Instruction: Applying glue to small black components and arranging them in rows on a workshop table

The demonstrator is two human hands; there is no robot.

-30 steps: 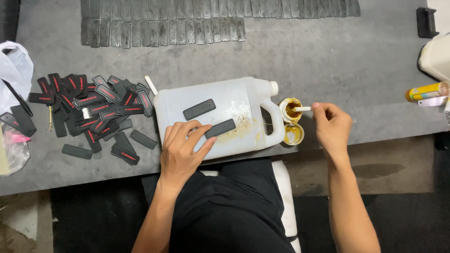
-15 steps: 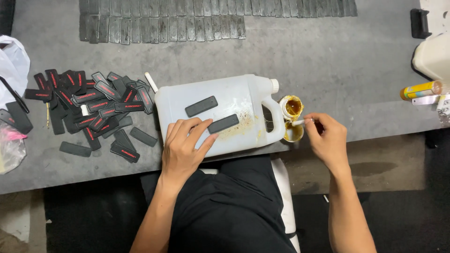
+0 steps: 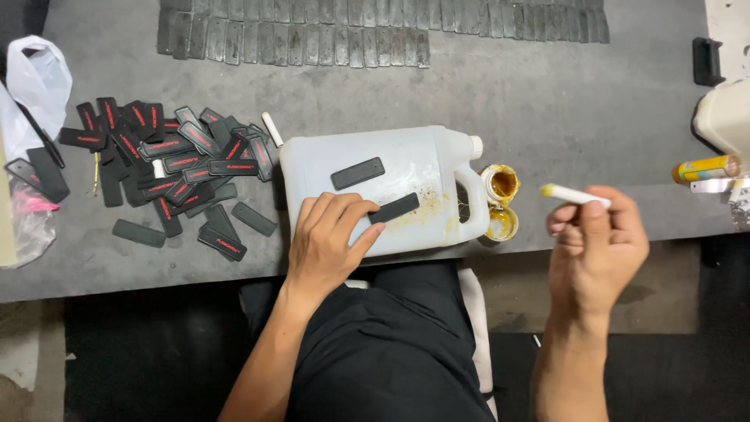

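Nearest to me, my right hand (image 3: 598,250) hangs off the near edge of the grey table (image 3: 547,101), fingers pinched on a thin white stick (image 3: 574,196) with a yellowed tip pointing left; the stick is clear of everything else; my left hand (image 3: 328,246) rests flat on the white plastic jug (image 3: 375,191), which lies on its side at the near edge with its cap to the right; the fingertips press on the near black strip (image 3: 394,209), hand spread, not clasped round anything; a second black strip (image 3: 357,173) lies loose on the jug just beyond, apart from the fingers; yellow smears mark the jug near its handle.

Just right of the handle sit a small open pot (image 3: 501,183) of yellow glue and its lid (image 3: 501,224), touching or nearly so; I cannot tell which.

Left of the jug, a heap of black strips with red marks (image 3: 172,156); a short white stick (image 3: 272,129) lies between heap and jug; at the far left, a white plastic bag (image 3: 35,86).

At the right edge, a yellow tube (image 3: 707,168); farthest off, a long row of dark strips (image 3: 375,31) laid side by side.
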